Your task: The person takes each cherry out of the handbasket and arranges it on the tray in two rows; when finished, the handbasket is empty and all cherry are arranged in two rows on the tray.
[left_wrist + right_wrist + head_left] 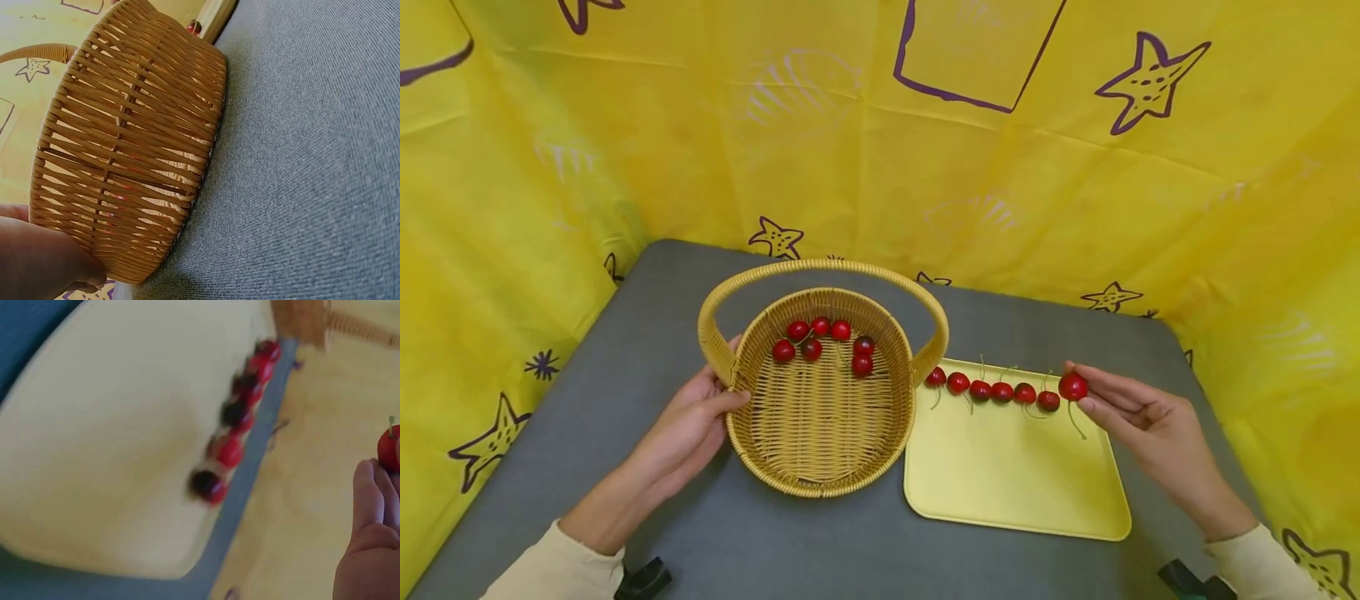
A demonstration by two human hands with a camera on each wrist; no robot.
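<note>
My left hand [688,425] grips the left side of a round wicker basket [823,425], thumb over the rim beside the handle's base and other fingers outside. Several red cherries [812,349] lie in the far part of the basket. At the right, my right hand [1165,437] pinches one red cherry [1072,386] with a green stem between thumb and fingertips. This cherry appears above the far right corner of a pale yellow tray [1015,475]. Along the tray's far edge runs a row of several cherries [1002,392]; the right wrist view shows them blurred.
The basket's tall arched handle [823,266] rises over its far side. Basket and tray stand side by side on a grey cloth-covered table [775,542]. A yellow curtain [865,167] with starfish drawings encloses the back and both sides.
</note>
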